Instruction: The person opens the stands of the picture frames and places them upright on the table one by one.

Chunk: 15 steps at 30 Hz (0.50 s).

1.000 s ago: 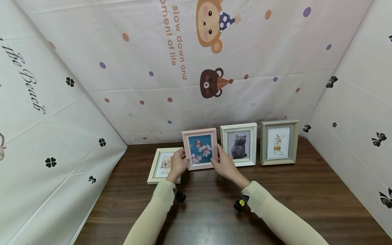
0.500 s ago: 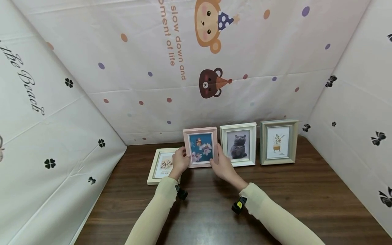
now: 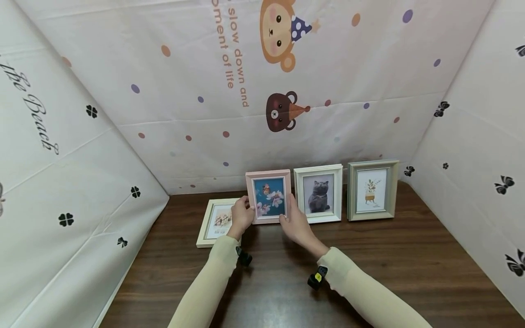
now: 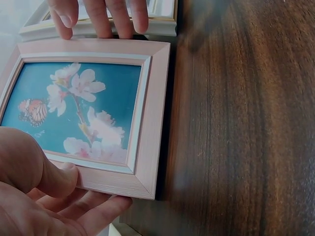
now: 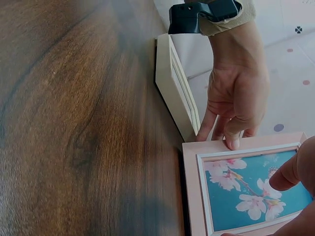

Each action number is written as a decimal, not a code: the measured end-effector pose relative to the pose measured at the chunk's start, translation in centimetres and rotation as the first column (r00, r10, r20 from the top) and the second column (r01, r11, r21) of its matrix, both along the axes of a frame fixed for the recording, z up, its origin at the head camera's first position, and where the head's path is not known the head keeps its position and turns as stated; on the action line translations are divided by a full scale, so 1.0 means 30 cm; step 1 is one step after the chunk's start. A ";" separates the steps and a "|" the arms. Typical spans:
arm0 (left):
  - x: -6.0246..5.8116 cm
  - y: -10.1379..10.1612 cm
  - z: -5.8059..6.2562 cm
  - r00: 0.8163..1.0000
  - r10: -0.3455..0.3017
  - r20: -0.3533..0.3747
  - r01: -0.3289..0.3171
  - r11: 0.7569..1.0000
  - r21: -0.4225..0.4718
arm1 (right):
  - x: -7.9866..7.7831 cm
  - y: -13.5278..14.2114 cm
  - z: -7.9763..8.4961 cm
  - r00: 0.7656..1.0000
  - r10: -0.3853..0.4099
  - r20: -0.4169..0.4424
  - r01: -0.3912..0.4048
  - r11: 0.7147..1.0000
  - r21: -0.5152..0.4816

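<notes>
A pink picture frame (image 3: 270, 220), with a butterfly and blossom picture, stands upright near the back wall. My left hand (image 3: 243, 214) grips its left side, thumb (image 4: 59, 178) on the front border and fingers behind. Along its right edge, my right hand (image 3: 296, 223) touches the frame with nearly straight fingers (image 4: 98, 19); in the right wrist view its thumb (image 5: 286, 177) hovers over the picture. A white frame (image 3: 338, 200) with a grey cat picture stands close to the right. Partly behind my left hand, a cream frame (image 3: 205, 223) lies on the table.
Farther right, a grey-green frame (image 3: 352, 196) with a potted plant picture stands upright. Printed cloth walls (image 3: 184, 159) enclose the dark wooden table (image 3: 270, 291) at the back and both sides.
The pink frame has shifted slightly and its slight tilt has straightened. My right hand has drawn a little to the left, its thumb coming off the border.
</notes>
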State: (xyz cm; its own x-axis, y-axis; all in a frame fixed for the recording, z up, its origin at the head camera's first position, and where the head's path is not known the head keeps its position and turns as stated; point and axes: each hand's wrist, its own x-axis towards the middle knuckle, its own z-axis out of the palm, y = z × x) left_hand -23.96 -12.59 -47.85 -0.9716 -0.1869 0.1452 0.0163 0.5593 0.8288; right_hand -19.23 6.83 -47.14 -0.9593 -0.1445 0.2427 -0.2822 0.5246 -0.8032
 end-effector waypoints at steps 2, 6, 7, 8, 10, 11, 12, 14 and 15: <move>0.000 0.001 -0.001 1.000 0.002 0.003 -0.002 1.000 -0.005 | 0.001 -0.001 -0.002 1.000 0.003 -0.001 -0.003 1.000 0.004; 0.000 -0.001 -0.002 1.000 -0.001 -0.001 0.001 1.000 -0.011 | 0.000 -0.001 -0.002 1.000 0.011 -0.005 -0.011 1.000 0.007; 0.000 -0.001 -0.001 1.000 -0.004 -0.003 0.003 1.000 -0.012 | 0.000 0.000 -0.001 1.000 0.013 -0.005 -0.013 1.000 0.006; 0.000 -0.002 -0.001 1.000 -0.004 -0.003 0.004 1.000 -0.013 | -0.001 0.000 -0.001 1.000 0.014 -0.005 -0.014 1.000 0.007; 0.001 -0.003 0.000 1.000 -0.006 -0.009 0.006 1.000 -0.014 | -0.001 0.001 -0.001 1.000 0.013 -0.007 -0.013 1.000 0.011; 0.001 -0.003 0.000 1.000 -0.006 -0.009 0.006 1.000 -0.013 | -0.001 0.001 0.000 1.000 0.014 -0.007 -0.014 1.000 0.013; 0.002 -0.003 0.001 1.000 -0.007 -0.010 0.007 1.000 -0.014 | -0.001 0.001 0.000 1.000 0.013 -0.008 -0.012 1.000 0.016; 0.004 -0.004 0.001 1.000 -0.009 -0.009 0.009 1.000 -0.014 | -0.001 0.002 0.000 1.000 0.011 -0.010 -0.011 1.000 0.020; 0.004 -0.004 0.001 1.000 -0.010 -0.009 0.010 1.000 -0.012 | 0.000 0.002 0.001 1.000 0.011 -0.011 -0.011 1.000 0.020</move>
